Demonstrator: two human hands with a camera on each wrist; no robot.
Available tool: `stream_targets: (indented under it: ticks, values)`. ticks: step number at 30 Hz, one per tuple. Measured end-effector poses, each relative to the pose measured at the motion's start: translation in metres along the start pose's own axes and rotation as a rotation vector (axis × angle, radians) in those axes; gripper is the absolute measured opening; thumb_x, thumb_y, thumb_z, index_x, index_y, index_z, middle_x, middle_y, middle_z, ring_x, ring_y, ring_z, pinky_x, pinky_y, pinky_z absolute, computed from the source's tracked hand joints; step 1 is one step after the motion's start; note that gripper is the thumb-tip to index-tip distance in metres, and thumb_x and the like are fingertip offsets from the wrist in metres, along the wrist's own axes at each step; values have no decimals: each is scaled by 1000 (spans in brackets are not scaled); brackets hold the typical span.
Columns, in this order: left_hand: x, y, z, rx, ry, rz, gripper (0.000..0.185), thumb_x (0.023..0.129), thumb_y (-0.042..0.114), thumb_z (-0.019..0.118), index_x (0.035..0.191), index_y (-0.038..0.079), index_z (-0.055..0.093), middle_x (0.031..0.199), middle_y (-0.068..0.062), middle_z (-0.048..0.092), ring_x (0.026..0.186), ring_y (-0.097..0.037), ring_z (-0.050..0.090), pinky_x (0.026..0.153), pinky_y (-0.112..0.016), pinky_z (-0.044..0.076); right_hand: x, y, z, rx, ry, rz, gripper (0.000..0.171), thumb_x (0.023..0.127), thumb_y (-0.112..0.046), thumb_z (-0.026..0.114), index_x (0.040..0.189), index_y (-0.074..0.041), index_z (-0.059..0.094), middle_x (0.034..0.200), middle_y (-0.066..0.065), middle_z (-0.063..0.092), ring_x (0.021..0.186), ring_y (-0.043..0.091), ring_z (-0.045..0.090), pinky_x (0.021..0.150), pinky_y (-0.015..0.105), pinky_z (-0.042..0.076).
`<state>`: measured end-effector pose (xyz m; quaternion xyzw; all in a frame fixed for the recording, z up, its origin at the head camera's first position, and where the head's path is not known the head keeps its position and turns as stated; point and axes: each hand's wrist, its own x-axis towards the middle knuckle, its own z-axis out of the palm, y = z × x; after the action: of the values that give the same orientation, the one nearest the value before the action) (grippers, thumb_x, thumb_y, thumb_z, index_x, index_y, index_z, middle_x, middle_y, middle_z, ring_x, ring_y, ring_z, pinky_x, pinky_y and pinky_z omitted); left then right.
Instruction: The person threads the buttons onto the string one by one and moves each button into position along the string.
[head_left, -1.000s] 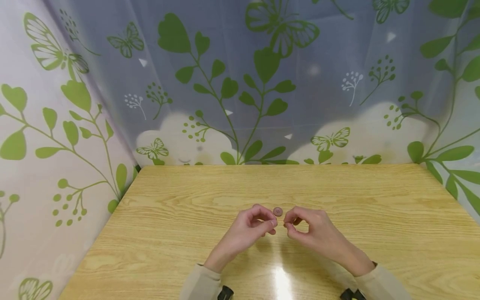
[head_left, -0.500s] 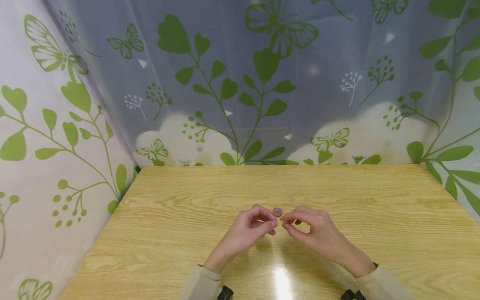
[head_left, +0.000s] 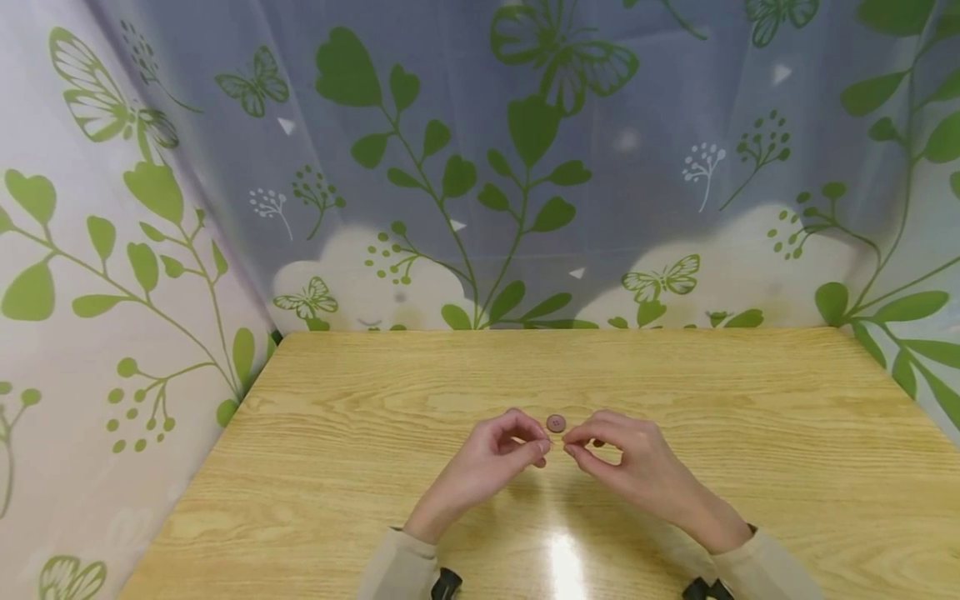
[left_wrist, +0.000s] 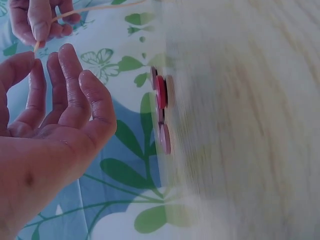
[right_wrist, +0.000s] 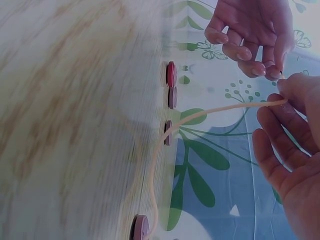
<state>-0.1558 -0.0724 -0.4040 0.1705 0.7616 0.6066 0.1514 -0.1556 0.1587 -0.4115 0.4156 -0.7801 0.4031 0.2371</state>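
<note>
In the right wrist view, my right hand (right_wrist: 300, 130) pinches a pale orange cord (right_wrist: 200, 114) between thumb and index finger, and its long tail loops down to the table. A short end of the cord pokes out toward the fingertips of my left hand (left_wrist: 65, 105). The left thumb and index finger are pinched together around something thin with a dark tip (right_wrist: 281, 73), mostly hidden by the fingers; I cannot tell what it is. In the head view, a mauve four-hole button (head_left: 556, 423) lies just beyond the left hand and right hand (head_left: 637, 458).
More round buttons lie on the wood-grain table (head_left: 375, 383), among them a red button (left_wrist: 160, 92) and a mauve button (right_wrist: 141, 227) by the cord's tail. A printed curtain (head_left: 420, 167) with leaves and butterflies rises behind the table.
The right hand has moved slightly left, its fingertips coming closer to the left fingertips. The left hand keeps its pinch and has shifted very little. The mauve button stays in place.
</note>
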Motion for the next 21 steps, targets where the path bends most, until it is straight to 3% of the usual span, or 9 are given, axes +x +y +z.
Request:
stream_targets:
  ticks: [6, 12, 15, 21]
  values:
    - [-1, -1, -7, 76, 4, 17, 13, 100, 24, 65, 106, 13, 69, 111, -15, 71, 98, -37, 71, 83, -31, 53, -1, 0, -3, 14, -6, 9, 34, 78, 11, 79, 98, -16, 75, 89, -9, 73, 79, 4, 67, 76, 12, 54]
    - [-3, -2, -14, 193, 21, 36, 14, 99, 24, 67, 110, 16, 70, 107, -4, 74, 96, -22, 71, 80, -28, 57, -2, 2, -4, 15, -11, 8, 36, 78, 12, 79, 98, -17, 74, 88, -6, 74, 79, 3, 66, 76, 12, 53]
    - [-2, -3, -17, 276, 23, 31, 15, 99, 23, 67, 113, 18, 70, 111, 1, 73, 96, -15, 68, 81, -27, 57, -3, 2, -5, 20, -13, 7, 35, 79, 11, 78, 98, -17, 74, 88, -6, 74, 79, 4, 66, 76, 12, 53]
    - [2, -5, -20, 496, -16, 76, 18, 98, 17, 68, 116, 14, 68, 121, -4, 73, 101, -18, 69, 89, -31, 57, -3, 2, -5, 10, -5, -3, 38, 77, 13, 79, 99, -18, 74, 87, -8, 73, 78, 3, 66, 75, 12, 53]
